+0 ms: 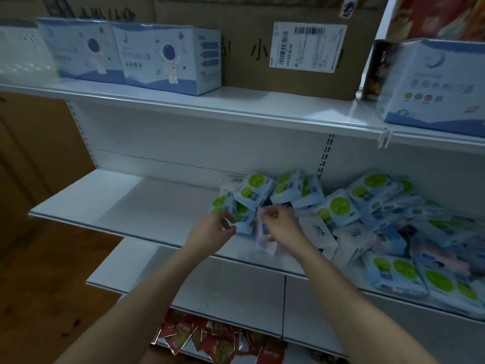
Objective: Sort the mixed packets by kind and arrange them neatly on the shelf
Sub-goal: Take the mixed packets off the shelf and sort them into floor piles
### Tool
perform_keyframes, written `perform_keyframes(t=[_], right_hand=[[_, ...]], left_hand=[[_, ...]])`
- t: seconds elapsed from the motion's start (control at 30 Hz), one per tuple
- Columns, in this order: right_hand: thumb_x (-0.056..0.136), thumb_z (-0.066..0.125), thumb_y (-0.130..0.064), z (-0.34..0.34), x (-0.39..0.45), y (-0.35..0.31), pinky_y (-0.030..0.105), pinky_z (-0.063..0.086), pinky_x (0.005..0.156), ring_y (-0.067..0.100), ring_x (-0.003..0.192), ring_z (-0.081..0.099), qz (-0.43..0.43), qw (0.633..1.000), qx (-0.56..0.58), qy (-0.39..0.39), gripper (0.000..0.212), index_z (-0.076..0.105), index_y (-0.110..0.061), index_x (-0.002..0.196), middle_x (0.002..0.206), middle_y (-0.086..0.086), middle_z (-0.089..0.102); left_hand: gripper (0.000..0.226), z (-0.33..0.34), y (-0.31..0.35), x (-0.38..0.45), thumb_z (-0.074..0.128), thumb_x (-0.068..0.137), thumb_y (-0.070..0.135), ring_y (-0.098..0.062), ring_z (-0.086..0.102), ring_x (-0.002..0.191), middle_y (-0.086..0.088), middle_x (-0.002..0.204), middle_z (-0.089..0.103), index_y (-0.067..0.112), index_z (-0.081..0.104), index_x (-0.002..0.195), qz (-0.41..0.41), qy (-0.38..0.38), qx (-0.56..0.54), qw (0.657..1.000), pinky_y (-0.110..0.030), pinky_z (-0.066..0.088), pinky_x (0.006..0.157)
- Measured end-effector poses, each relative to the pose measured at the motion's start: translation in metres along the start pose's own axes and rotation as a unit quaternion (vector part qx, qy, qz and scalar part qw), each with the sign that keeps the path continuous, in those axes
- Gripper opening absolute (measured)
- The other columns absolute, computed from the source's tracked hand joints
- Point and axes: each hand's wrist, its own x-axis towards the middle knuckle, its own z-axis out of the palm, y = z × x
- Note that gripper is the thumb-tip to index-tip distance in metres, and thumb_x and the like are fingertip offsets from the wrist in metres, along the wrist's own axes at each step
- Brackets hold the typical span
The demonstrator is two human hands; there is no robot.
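Shelf (pixel 126 203): white metal, left half bare. Carton (pixel 262 48): brown, on the upper tier behind three blue-white boxes (pixel 168 59). Packets (pixel 380 222): mixed heap, green-dotted, white and pink kinds, covered the shelf's right half to the front lip. Left hand (pixel 212 229): fingers curled round a green-dotted packet (pixel 223 203) at the heap's left edge. Right hand (pixel 278 224): pinched a pink packet (pixel 265 235) that hung just below its fingers. Red sachets (pixel 217 342): lowest tier.

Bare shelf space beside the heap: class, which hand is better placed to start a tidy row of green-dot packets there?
The left hand: it grips a green-dot packet at the heap's left edge, beside the bare shelf. The right hand sits deeper in.
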Motion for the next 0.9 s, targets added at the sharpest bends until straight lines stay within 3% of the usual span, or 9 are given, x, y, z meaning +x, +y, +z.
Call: perform_keyframes(t=[0.1,0.2,0.27,0.37,0.5,0.6,0.8,0.9], right_hand=[[0.084,0.053,-0.017,0.008,0.036,-0.007,0.052,0.056,0.065,0.041,0.081,0.067,0.023,0.998,0.001,0.057,0.020,0.058,0.002,0.079,0.083,0.026,0.064],[0.094,0.055,-0.016,-0.003,0.059,-0.005,0.033,0.046,0.071,0.023,0.082,0.057,0.037,0.987,-0.004,0.158,0.022,0.056,-0.002,0.111,0.095,0.010,0.060],[0.095,0.055,-0.017,-0.015,0.072,0.003,0.028,0.036,0.070,0.018,0.086,0.052,0.033,0.977,-0.026,0.209,0.020,0.053,-0.008,0.113,0.102,0.007,0.057],[0.095,0.056,-0.021,-0.034,0.096,0.019,0.030,0.036,0.073,0.029,0.097,0.055,0.036,0.961,-0.080,0.261,0.023,0.049,-0.006,0.111,0.108,0.013,0.055],[0.094,0.058,-0.035,-0.045,0.120,0.025,0.042,0.044,0.097,0.035,0.121,0.049,0.056,0.955,-0.150,0.249,0.063,0.035,0.002,0.139,0.135,0.021,0.048],[0.091,0.058,-0.045,-0.044,0.131,0.031,0.047,0.046,0.097,0.038,0.122,0.049,0.067,0.958,-0.162,0.225,0.075,0.028,-0.001,0.143,0.136,0.022,0.048],[0.090,0.057,-0.052,-0.040,0.144,0.036,0.044,0.043,0.102,0.034,0.126,0.048,0.083,0.962,-0.155,0.209,0.091,0.011,-0.004,0.153,0.140,0.020,0.047],[0.089,0.061,-0.051,-0.033,0.149,0.034,0.039,0.041,0.104,0.033,0.128,0.047,0.096,0.958,-0.178,0.203,0.091,0.016,-0.003,0.151,0.141,0.018,0.048]], left_hand=[[0.020,0.002,-0.009,0.050,0.069,0.082,0.022,-0.017,0.062,0.084,0.010,0.088,0.063,0.025,0.064,0.101,0.019,-0.010,-0.040,0.999,-0.023,0.040,0.068],[0.035,0.005,-0.008,0.096,0.069,0.081,0.017,-0.018,0.059,0.097,0.002,0.108,0.062,0.023,0.061,0.114,0.063,-0.034,-0.014,0.997,-0.023,0.039,0.073],[0.046,0.008,-0.005,0.126,0.070,0.080,0.016,-0.022,0.053,0.110,-0.003,0.120,0.058,0.022,0.057,0.124,0.106,-0.057,0.016,0.993,-0.025,0.040,0.082],[0.062,0.009,0.009,0.164,0.074,0.081,0.024,-0.031,0.044,0.123,-0.010,0.134,0.049,0.021,0.048,0.137,0.163,-0.100,0.050,0.980,-0.040,0.040,0.100],[0.075,0.020,0.031,0.190,0.071,0.082,0.048,-0.030,0.028,0.134,-0.006,0.148,0.032,0.028,0.037,0.145,0.179,-0.101,0.092,0.974,-0.044,0.037,0.105],[0.086,0.039,0.036,0.195,0.069,0.077,0.061,-0.029,0.022,0.139,-0.001,0.153,0.020,0.033,0.030,0.148,0.141,-0.097,0.102,0.980,-0.049,0.037,0.106],[0.085,0.059,0.032,0.205,0.070,0.076,0.060,-0.036,0.028,0.135,-0.002,0.154,0.016,0.035,0.031,0.147,0.117,-0.109,0.163,0.974,-0.051,0.041,0.100],[0.080,0.061,0.032,0.208,0.071,0.076,0.056,-0.038,0.029,0.131,-0.005,0.150,0.021,0.030,0.036,0.144,0.116,-0.108,0.179,0.971,-0.051,0.044,0.096]])
